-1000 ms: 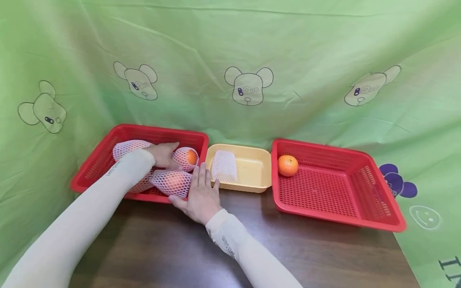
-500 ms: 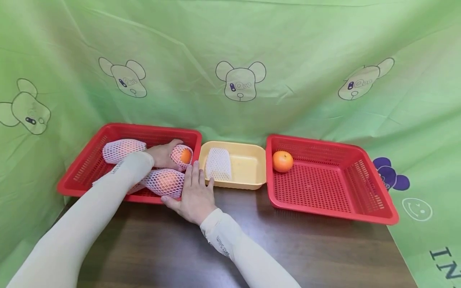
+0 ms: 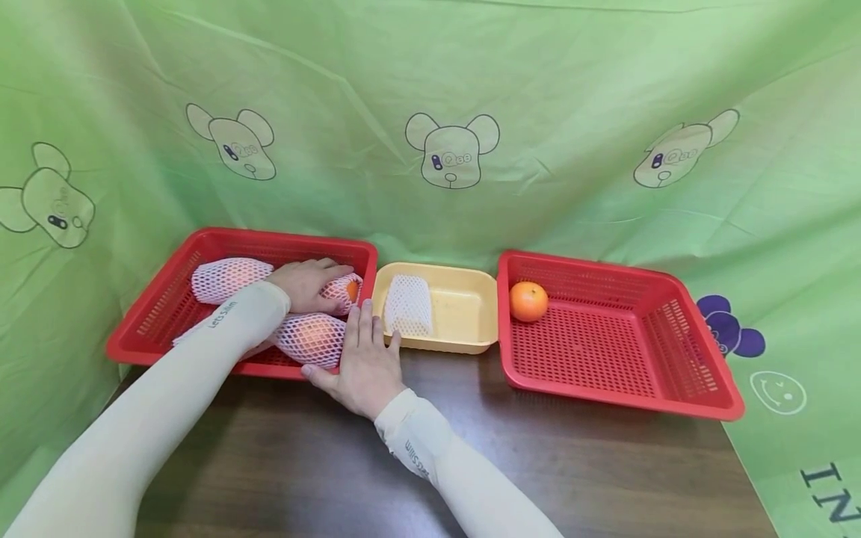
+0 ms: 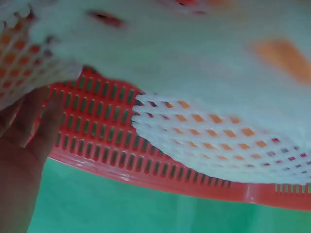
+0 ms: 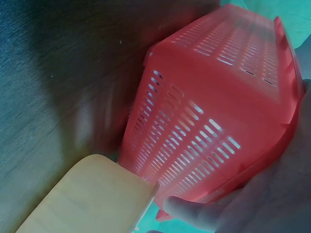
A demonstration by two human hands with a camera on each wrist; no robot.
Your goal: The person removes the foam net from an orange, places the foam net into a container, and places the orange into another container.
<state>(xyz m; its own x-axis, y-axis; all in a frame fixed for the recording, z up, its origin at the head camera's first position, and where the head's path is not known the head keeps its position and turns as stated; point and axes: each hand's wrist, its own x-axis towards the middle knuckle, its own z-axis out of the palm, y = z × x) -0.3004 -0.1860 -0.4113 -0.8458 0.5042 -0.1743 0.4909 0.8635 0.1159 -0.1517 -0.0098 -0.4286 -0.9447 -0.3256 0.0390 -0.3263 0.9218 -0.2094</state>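
In the head view, my left hand (image 3: 304,285) grips an orange (image 3: 352,290) in a white foam net, at the right side of the left red basket (image 3: 144,332). Its fingers lie over the top of the fruit and hide part of it. The left wrist view shows my fingers against the netting (image 4: 17,63). My right hand (image 3: 368,368) rests on that basket's front right corner with straight fingers, beside a netted fruit (image 3: 312,338). Another netted fruit (image 3: 230,279) lies at the back left. My left forearm partly covers more netting.
A yellow tray (image 3: 467,314) holding a white foam net (image 3: 408,305) stands between the two baskets. Inside the right red basket (image 3: 625,407), a bare orange (image 3: 528,301) sits at the left. Green cloth (image 3: 350,149) hangs behind the brown table (image 3: 282,448).
The head view has shifted slightly. My left fingers have moved over the netted orange, which showed more fully half a second ago. My right hand stays at the basket corner.
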